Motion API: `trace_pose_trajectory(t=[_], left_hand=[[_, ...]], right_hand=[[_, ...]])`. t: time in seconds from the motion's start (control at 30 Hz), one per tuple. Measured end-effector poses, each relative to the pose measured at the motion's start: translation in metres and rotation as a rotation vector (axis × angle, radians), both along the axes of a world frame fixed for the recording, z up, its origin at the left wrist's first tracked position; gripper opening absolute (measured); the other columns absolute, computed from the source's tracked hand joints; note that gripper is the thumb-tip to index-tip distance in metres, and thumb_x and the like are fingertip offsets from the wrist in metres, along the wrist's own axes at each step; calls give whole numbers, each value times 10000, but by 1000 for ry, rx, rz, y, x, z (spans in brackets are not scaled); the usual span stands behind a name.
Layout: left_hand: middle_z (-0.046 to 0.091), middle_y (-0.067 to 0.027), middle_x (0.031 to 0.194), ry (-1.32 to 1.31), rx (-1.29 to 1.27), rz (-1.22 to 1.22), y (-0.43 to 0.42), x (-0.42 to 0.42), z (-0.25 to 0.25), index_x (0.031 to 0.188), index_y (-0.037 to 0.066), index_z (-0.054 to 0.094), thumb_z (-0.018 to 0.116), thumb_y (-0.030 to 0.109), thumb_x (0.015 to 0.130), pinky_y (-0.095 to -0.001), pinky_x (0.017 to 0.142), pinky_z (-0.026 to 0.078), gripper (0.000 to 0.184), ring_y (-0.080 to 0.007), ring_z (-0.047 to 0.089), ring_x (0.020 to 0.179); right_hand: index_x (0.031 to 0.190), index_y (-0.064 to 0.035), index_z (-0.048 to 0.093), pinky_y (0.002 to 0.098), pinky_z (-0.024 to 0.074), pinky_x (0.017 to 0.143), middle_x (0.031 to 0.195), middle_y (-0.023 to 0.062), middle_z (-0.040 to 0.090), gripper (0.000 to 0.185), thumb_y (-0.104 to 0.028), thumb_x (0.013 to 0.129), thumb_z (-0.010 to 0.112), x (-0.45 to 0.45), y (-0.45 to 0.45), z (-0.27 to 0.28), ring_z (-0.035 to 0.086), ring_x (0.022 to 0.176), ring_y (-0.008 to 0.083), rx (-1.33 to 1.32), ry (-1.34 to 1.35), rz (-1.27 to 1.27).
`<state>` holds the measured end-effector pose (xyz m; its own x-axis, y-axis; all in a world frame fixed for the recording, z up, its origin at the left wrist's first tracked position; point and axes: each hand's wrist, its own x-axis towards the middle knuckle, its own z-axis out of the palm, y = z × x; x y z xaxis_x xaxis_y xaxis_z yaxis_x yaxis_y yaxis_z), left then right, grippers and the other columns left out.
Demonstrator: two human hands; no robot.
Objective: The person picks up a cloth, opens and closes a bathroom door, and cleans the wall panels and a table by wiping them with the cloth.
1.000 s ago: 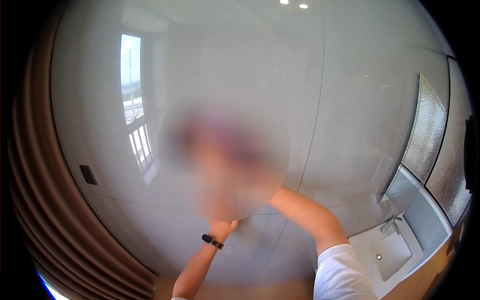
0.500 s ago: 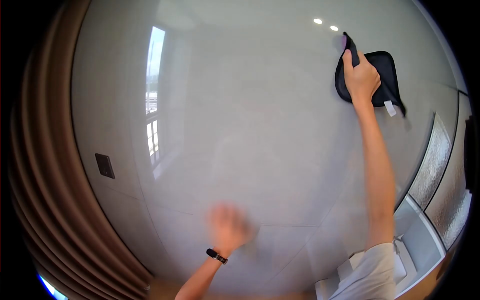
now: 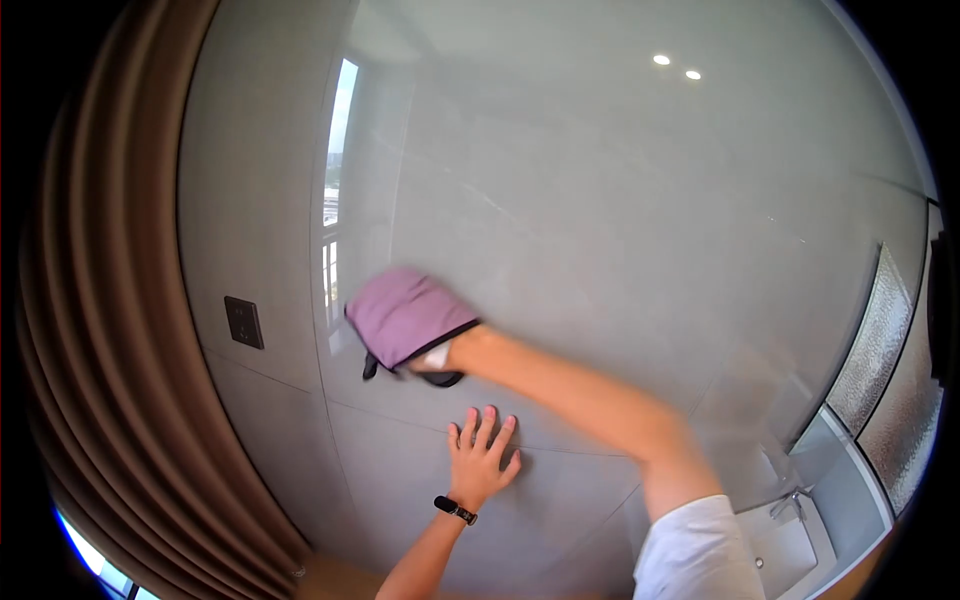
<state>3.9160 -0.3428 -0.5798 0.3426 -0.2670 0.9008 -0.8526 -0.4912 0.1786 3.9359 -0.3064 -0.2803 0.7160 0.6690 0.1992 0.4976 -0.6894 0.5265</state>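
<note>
My right hand [image 3: 468, 352] reaches across to the left and grips a purple and black cloth pad [image 3: 408, 312]. The pad's purple face is folded over the fingers and hides them. Black edging and a white tag show near the wrist, and the pad lies against a glossy grey wall [image 3: 620, 270]. Below and to the right of the pad, my left hand [image 3: 482, 468] has its fingers spread on the wall, with nothing in it. A black band [image 3: 455, 509] circles the left wrist.
Brown curtains [image 3: 110, 280] hang along the left side. A dark wall socket [image 3: 243, 322] sits near them. At the lower right are a white sink [image 3: 785, 545] with a faucet [image 3: 789, 504], and textured glass panels [image 3: 862, 345] above.
My right hand has swept the pad from the upper right down to the left, and its purple face now shows. My left hand, blurred before, now appears sharp with fingers spread. The view has shifted slightly.
</note>
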Motion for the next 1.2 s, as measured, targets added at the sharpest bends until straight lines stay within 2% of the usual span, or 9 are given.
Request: trace_pose_trajectory(t=[0.13, 0.2, 0.33, 0.5, 0.67, 0.77, 0.87, 0.93, 1.2], left_hand=[[382, -132, 1477, -41, 9, 12, 12, -4, 12, 1315, 194, 558, 674, 293, 758, -592, 1016, 266, 577, -357, 315, 1355], [385, -127, 1476, -57, 19, -16, 19, -1, 13, 1308, 198, 565, 671, 251, 756, -575, 1011, 282, 565, -342, 322, 1353], [380, -128, 1480, -23, -61, -203, 56, 32, 12, 1325, 203, 557, 641, 162, 766, -572, 1029, 296, 567, -346, 311, 1364], [321, -209, 1494, 46, -187, 81, 123, 71, 47, 1297, 149, 577, 637, 137, 771, -613, 1046, 262, 529, -440, 281, 1354], [314, -219, 1498, -55, -73, 131, 147, 91, 64, 1271, 138, 601, 647, 208, 769, -627, 1056, 224, 509, -452, 269, 1357], [352, -208, 1472, -145, 27, 118, 166, 91, 88, 1234, 143, 628, 647, 227, 758, -601, 1059, 228, 484, -433, 309, 1325], [355, -207, 1472, -243, 71, 89, 194, 126, 107, 1226, 137, 629, 633, 215, 761, -607, 1065, 209, 471, -445, 294, 1339], [344, -207, 1483, -128, 45, 58, 208, 144, 112, 1239, 128, 621, 618, 223, 776, -616, 1081, 168, 473, -459, 257, 1367], [393, -193, 1455, -262, -9, -49, 222, 172, 104, 1234, 146, 637, 608, 262, 785, -580, 1102, 135, 465, -425, 280, 1365]], right_hand=[[1118, -97, 590, 339, 396, 1027, 1250, 97, 546, 407, -247, 743, 636, -19, -76, 78, 497, 1199, 244, 363, -308, 210], [1326, -78, 506, 376, 351, 1071, 1349, 171, 492, 630, -307, 753, 636, -7, -123, 109, 446, 1264, 328, 188, -840, 280], [1417, -74, 417, 440, 310, 1101, 1449, 220, 386, 690, -385, 833, 615, -23, -170, 179, 351, 1345, 379, -18, -1208, -20], [1495, -169, 306, 410, 182, 1162, 1556, 162, 235, 610, -432, 968, 466, -5, -210, 252, 207, 1440, 321, 179, -1256, -61], [1489, -72, 277, 391, 144, 1175, 1561, 178, 202, 668, -437, 951, 430, -20, -163, 284, 174, 1447, 324, 699, -1158, -368], [1490, -80, 278, 397, 151, 1171, 1564, 172, 199, 663, -458, 956, 388, -23, -177, 313, 174, 1445, 335, 713, -1178, -567], [1425, -28, 373, 460, 213, 1130, 1479, 267, 316, 711, -544, 944, 290, -15, -198, 318, 301, 1345, 436, 648, -1208, -401], [1504, -26, 149, 454, 186, 1156, 1567, 257, 24, 757, -524, 954, 299, -4, -237, 348, 190, 1413, 433, 615, -1134, -406], [1475, 61, 151, 555, 101, 1151, 1505, 386, 28, 757, -443, 957, 377, 33, -114, 287, 39, 1410, 513, 605, -1103, -348]])
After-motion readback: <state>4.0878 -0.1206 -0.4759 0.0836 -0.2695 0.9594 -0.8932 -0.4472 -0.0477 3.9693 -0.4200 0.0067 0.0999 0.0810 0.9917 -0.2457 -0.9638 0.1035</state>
